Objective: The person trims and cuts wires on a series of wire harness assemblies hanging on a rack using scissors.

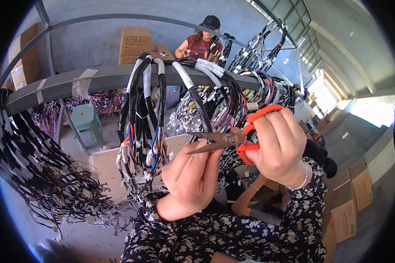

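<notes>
My right hand [276,147] grips orange-handled scissors [221,142], fingers through the loops. The blades are parted and point left, over the fingertips of my left hand [188,177]. That hand is closed in a pinch at the lower end of a black wire harness [195,98] with a white-taped upper part, which hangs over the rail. A small dark piece with a bit of yellow shows between the blades at my fingertips; the blades and fingers partly hide it. Beside my left hand hang more wire harnesses [140,114], black-wrapped, with blue, red and orange wires.
A grey metal rail [105,81] crosses in front, with a dense harness bundle [35,166] at its left. Behind it are a green stool [87,125], cartons [134,41] and a person in a cap [200,44]. Another person's arm [250,195] shows below my hands; boxes [344,215] stand right.
</notes>
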A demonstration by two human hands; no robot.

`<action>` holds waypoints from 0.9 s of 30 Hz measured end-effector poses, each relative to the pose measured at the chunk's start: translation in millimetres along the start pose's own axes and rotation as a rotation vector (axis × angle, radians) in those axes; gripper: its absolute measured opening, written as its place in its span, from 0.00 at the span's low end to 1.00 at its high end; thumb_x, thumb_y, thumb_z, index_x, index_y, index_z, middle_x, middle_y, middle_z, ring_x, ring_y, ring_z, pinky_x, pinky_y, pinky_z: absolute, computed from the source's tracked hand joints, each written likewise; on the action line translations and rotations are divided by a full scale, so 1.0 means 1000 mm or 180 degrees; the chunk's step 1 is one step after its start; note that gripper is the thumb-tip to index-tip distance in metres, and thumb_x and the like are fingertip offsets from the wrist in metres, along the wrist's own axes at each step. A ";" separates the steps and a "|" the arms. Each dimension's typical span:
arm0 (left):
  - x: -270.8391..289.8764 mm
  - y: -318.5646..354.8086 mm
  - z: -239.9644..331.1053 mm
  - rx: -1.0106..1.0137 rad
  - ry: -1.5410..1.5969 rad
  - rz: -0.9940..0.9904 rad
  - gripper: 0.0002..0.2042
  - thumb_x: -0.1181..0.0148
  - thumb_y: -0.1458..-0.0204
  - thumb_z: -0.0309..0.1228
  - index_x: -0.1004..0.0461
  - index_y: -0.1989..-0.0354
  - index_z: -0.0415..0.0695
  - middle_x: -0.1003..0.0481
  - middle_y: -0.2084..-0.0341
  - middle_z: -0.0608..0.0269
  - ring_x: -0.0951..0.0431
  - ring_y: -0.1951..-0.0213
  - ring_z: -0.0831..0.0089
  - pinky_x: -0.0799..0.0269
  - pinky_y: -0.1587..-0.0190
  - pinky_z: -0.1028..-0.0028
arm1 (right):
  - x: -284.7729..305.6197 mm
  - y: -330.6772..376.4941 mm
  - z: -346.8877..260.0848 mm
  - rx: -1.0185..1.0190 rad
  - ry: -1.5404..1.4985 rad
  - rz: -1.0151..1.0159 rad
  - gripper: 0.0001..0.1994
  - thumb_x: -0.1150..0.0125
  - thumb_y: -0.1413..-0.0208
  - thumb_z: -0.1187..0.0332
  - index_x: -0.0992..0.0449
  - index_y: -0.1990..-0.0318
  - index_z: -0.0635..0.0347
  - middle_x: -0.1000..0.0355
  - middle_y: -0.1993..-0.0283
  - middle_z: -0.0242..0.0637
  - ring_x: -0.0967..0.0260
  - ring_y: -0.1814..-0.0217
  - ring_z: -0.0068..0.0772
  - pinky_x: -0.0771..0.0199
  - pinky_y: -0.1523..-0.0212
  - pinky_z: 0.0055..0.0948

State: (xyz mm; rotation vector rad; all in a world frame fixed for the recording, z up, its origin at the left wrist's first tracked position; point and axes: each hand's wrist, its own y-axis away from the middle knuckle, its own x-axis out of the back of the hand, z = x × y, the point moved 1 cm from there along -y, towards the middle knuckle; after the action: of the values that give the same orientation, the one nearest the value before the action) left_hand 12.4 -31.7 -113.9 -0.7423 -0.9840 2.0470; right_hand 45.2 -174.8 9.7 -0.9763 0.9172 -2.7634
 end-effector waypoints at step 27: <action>0.052 -0.005 0.021 -0.0738 -0.3033 0.1051 0.18 0.32 0.50 0.20 0.24 0.50 0.34 0.23 0.70 0.59 0.23 0.64 0.61 0.29 0.63 0.75 | -0.050 0.114 -0.005 -0.2655 -0.2724 0.0350 0.18 0.23 0.54 0.71 0.27 0.59 0.64 0.31 0.68 0.35 0.36 0.71 0.25 0.32 0.68 0.27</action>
State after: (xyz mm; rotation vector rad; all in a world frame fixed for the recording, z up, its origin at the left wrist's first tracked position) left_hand -30.6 4.0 -108.1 0.0340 -1.7197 2.6598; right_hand 68.0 -253.0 -85.0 -1.8725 1.8086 -1.4892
